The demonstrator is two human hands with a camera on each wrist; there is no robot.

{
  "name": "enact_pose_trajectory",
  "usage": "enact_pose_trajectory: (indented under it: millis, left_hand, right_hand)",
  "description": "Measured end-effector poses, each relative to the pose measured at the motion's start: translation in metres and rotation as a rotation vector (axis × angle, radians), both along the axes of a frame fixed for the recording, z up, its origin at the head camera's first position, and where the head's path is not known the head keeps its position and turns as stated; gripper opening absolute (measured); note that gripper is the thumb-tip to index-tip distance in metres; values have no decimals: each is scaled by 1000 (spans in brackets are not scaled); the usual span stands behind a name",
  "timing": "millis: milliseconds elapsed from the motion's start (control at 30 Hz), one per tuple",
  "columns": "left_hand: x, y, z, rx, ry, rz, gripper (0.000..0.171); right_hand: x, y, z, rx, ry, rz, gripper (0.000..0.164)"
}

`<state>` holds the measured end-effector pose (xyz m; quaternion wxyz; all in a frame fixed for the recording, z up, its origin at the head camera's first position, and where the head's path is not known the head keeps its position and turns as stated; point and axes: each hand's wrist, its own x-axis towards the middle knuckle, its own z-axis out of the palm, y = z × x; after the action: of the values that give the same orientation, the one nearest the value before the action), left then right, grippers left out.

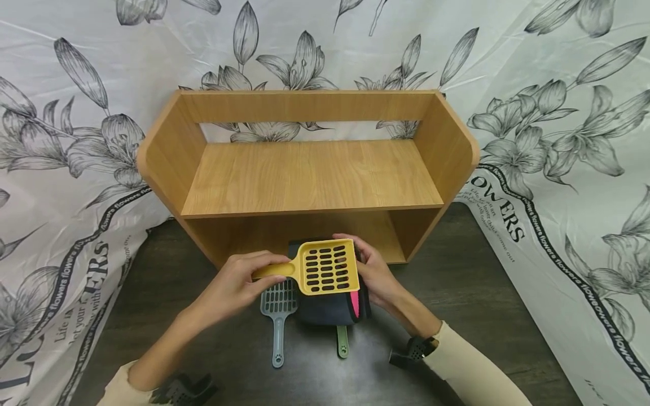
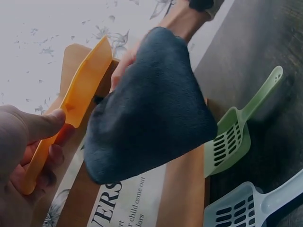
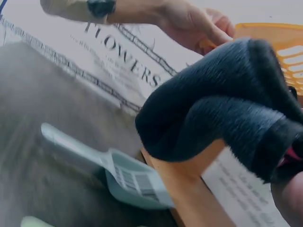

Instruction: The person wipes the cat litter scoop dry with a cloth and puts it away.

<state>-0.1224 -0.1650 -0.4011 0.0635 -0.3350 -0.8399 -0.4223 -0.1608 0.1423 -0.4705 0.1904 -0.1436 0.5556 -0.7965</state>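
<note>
My left hand (image 1: 236, 282) pinches a yellow litter scoop (image 1: 298, 265) by its handle, thumb on one side and fingers on the other. Its slotted pan faces up in the head view, overlapping a dark blue cloth (image 1: 322, 311). That soft cloth, with black edging and a bit of pink, hangs folded from my right hand (image 1: 377, 276), which grips it behind the pan. In the left wrist view the scoop (image 2: 90, 82) appears edge-on beside the cloth (image 2: 151, 109). A blue-grey litter scoop (image 1: 279, 338) and a green litter scoop (image 1: 342, 341), its pan hidden in the head view, lie below.
A two-tier wooden shelf (image 1: 315, 175) stands just beyond my hands, its lower compartment facing me. The dark wood-look table (image 1: 457, 304) extends around it. White flower-printed sheeting (image 1: 538, 129) covers the back and both sides.
</note>
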Motion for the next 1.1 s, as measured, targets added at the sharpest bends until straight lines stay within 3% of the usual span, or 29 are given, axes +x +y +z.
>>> enact_pose_trajectory:
  millis: [133, 267, 367, 500, 567, 900, 1100]
  left_hand:
    - [0, 2, 0, -8, -10, 6, 31]
    - [1, 2, 1, -27, -10, 14, 30]
    - [1, 1, 2, -34, -17, 13, 29]
    - [0, 0, 2, -32, -29, 9, 29]
    - [0, 0, 0, -29, -31, 8, 30]
    - [-1, -2, -3, -33, -32, 10, 32]
    - [0, -5, -5, -25, -24, 54, 34]
  right_hand:
    - [2, -10, -3, -108, -136, 24, 54]
    - [4, -13, -6, -181, -211, 41, 73]
    - [5, -11, -7, -207, -214, 47, 73]
    - [6, -4, -7, -225, -201, 30, 49]
    - [7, 0, -6, -234, -209, 18, 46]
    - [9, 17, -5, -205, -209, 3, 50]
    - [6, 32, -6, -279, -230, -56, 49]
